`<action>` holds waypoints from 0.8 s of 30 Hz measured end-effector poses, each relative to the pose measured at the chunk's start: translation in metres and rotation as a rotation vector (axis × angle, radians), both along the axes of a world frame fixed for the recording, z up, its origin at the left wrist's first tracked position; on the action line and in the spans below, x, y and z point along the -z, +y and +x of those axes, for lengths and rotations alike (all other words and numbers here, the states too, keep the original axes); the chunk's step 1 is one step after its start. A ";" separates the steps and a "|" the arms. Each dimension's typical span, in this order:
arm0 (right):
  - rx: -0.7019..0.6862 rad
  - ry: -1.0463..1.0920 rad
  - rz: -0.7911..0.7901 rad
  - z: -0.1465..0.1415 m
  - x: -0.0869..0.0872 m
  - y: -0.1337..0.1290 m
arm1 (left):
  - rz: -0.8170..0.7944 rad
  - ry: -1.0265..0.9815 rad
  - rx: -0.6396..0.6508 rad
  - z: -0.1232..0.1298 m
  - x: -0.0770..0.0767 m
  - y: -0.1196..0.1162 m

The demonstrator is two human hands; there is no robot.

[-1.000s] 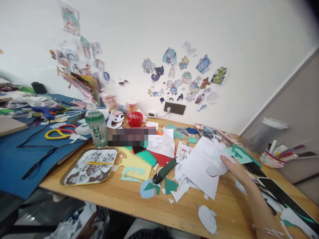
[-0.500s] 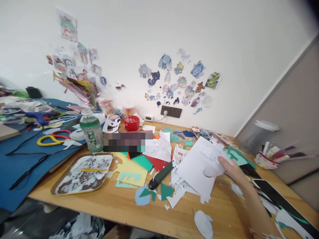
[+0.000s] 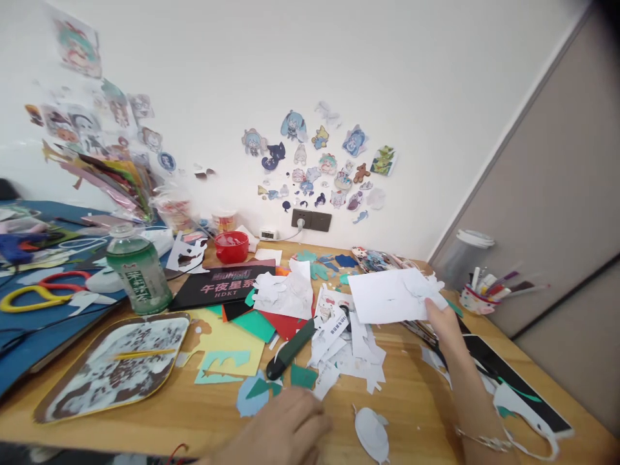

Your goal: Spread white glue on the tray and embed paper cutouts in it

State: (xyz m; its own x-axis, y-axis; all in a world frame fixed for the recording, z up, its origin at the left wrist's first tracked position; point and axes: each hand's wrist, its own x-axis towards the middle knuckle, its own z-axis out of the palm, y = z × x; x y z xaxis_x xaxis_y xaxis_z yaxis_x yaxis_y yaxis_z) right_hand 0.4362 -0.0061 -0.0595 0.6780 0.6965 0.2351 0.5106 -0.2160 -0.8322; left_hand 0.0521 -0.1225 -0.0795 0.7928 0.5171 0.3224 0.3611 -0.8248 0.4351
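My right hand (image 3: 443, 326) grips the right edge of a white paper sheet (image 3: 382, 297), thumb on top, with thin cut-out pieces lying at that end. The sheet is raised above the table, over a pile of white paper scraps (image 3: 351, 361). My left hand (image 3: 285, 429) is at the front edge, blurred, with its fingers bent downward; whether it holds anything is hidden. Just beyond it lie green paper scraps (image 3: 304, 376) and a dark green tool with a black end (image 3: 290, 349). A rounded white paper cut-out (image 3: 372, 434) rests between the hands.
At left are a tray (image 3: 53, 394) with a yellow stick, a green-labelled bottle (image 3: 140, 278) and scissors (image 3: 36, 298). A red bowl (image 3: 231, 248) stands near the wall. A pen holder (image 3: 477, 300) and a black panel (image 3: 523, 381) are at right.
My right hand has lifted the white sheet off the scrap pile, uncovering more scraps. My left hand has come into view at the front edge. The view has shifted rightward.
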 end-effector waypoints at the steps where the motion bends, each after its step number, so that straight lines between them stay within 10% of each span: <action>1: 0.032 -0.033 -0.023 0.000 0.000 -0.001 | 0.035 0.061 -0.010 0.012 -0.004 0.003; 8: 0.125 -0.331 -0.083 -0.018 -0.018 -0.043 | 0.062 0.280 -0.200 0.078 0.044 0.003; 12: -0.383 -0.325 -0.240 -0.045 -0.021 -0.109 | 0.213 0.257 -0.180 0.083 0.069 0.003; 15: -0.964 -0.298 -0.490 -0.074 0.002 -0.149 | 0.137 0.222 -0.157 0.079 0.061 0.005; 20: -0.894 -0.258 -0.496 -0.116 0.053 -0.154 | -0.227 0.220 -0.160 0.069 0.030 0.008; 24: -0.847 -0.214 -0.436 -0.124 0.055 -0.146 | -0.401 0.155 -0.115 0.066 0.020 0.009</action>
State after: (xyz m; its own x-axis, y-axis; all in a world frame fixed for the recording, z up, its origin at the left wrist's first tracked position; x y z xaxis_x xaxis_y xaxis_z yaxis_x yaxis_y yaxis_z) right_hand 0.3125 -0.1524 -0.1149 -0.1137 0.9886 -0.0991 0.7698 0.0246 -0.6378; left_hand 0.1180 -0.1133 -0.0990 0.7459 0.6649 -0.0397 0.5270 -0.5526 0.6456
